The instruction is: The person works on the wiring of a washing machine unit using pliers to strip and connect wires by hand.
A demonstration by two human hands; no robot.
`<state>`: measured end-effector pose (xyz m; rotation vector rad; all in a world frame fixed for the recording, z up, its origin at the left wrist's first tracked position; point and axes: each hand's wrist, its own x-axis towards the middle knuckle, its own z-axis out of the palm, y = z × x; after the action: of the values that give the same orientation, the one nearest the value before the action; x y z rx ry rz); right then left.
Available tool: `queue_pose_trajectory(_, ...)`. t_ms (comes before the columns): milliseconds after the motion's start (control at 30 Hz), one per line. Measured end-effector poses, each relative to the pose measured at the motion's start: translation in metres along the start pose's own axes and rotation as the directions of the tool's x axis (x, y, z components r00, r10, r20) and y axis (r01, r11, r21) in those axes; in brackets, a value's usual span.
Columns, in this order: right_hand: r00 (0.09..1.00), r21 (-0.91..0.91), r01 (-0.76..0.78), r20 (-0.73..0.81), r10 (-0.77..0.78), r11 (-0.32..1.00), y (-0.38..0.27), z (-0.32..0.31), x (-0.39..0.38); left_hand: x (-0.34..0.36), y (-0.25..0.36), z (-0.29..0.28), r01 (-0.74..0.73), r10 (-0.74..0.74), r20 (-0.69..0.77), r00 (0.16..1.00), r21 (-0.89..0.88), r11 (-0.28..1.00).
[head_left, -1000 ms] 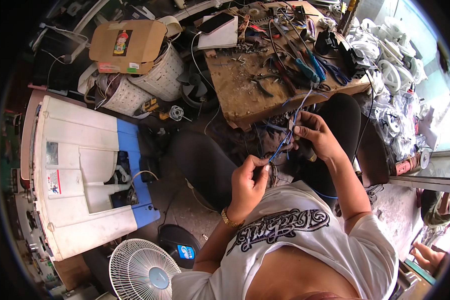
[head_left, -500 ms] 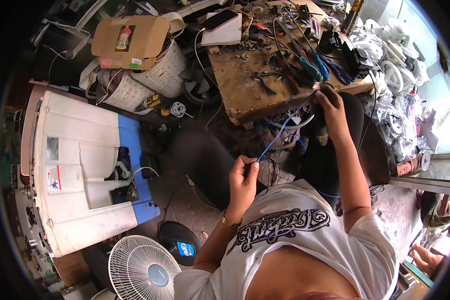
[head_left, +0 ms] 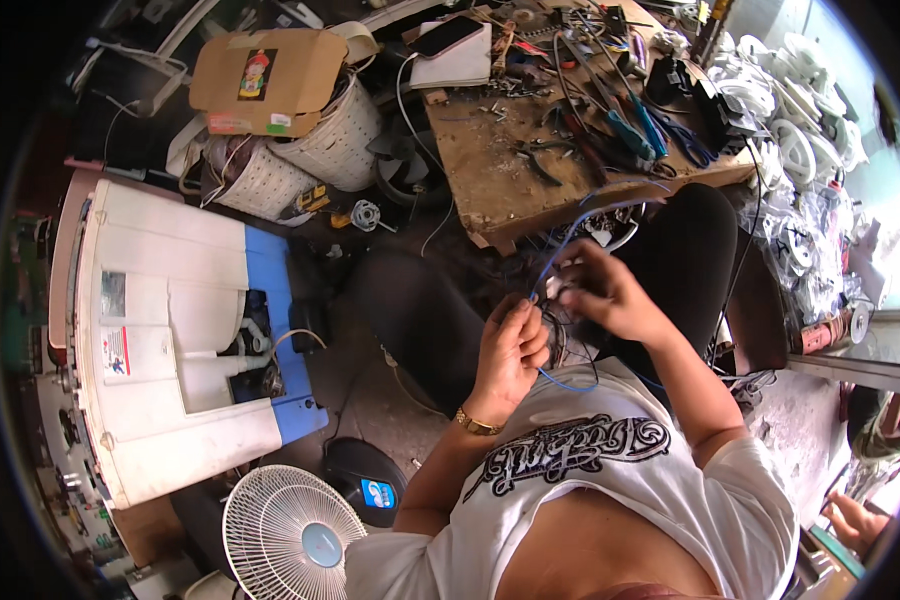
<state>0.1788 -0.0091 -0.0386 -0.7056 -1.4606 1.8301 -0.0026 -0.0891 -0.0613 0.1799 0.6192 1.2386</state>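
My left hand [head_left: 510,355] pinches a blue wire [head_left: 557,253] between thumb and fingertips; the wire rises toward the workbench edge and also loops down below the hand. My right hand [head_left: 595,290] is just right of it, fingers curled and blurred around something small that I cannot make out. Dark cables dangle under both hands, between my knees. Above them, the wooden workbench [head_left: 490,200] holds pliers [head_left: 540,165], blue-handled tools [head_left: 635,135], scissors [head_left: 685,145] and loose small parts.
At left are a white-and-blue plastic casing [head_left: 140,260], baskets [head_left: 325,145] under a cardboard box [head_left: 260,85], and a fan [head_left: 290,545] below. A phone [head_left: 442,37] lies at the bench's back. White plastic parts [head_left: 795,150] pile at right; another person's bare limb [head_left: 850,515] shows lower right.
My right hand rose along the wire toward the bench edge, then came back down beside my left hand. My left hand moved slightly right and up, and the wire now forms a loop below.
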Motion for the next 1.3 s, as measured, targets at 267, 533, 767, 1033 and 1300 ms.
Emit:
queue_pose_trajectory(267,0.996,-0.098,-0.037,0.073,0.045,0.994,-0.009,0.002,0.008,-0.002,-0.003,0.009,0.046,-0.046,-0.002,0.999,0.07,0.996)
queue_pose_trajectory(533,0.997,-0.008,0.057,-0.048,-0.057,0.998,-0.002,0.002,0.002,-0.005,-0.003,0.011,0.065,-0.071,0.059,0.996,0.099,0.993)
queue_pose_trajectory(767,0.998,0.066,0.023,-0.067,-0.018,0.998,-0.007,-0.008,0.004,-0.008,-0.002,0.01,0.067,-0.078,0.094,0.993,0.113,0.991)
queue_pose_trajectory(1033,0.967,0.091,0.105,-0.241,-0.081,0.99,-0.013,-0.03,0.016,-0.018,-0.003,0.001,0.081,-0.092,0.09,0.992,0.12,0.989)
queue_pose_trajectory(1300,0.945,0.045,0.195,-0.275,-0.176,0.98,-0.022,-0.038,0.025,-0.024,-0.005,0.001,0.079,-0.087,0.073,0.994,0.102,0.992)
